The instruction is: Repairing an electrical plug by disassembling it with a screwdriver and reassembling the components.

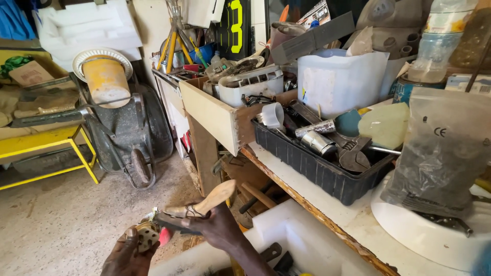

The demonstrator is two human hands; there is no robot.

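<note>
Two hands are being held low above the concrete floor [61, 220], beside the workbench [327, 199]. A wooden-handled tool [202, 207] is being gripped by the right hand [217, 227], fingers closed about its metal end, handle pointing up to the right. A small perforated fitting [147, 234] is being pinched in the closed left hand [128, 255]. The tool is judged stiff and fairly light; the smooth handle offers the surest hold. Nearby, wrenches are being stored in a black crate [317, 168].

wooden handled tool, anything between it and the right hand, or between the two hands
Nothing visible. The right hand already grips the wooden handled tool directly. The left hand holds a small pale part right beside it, with no object between them.
</note>
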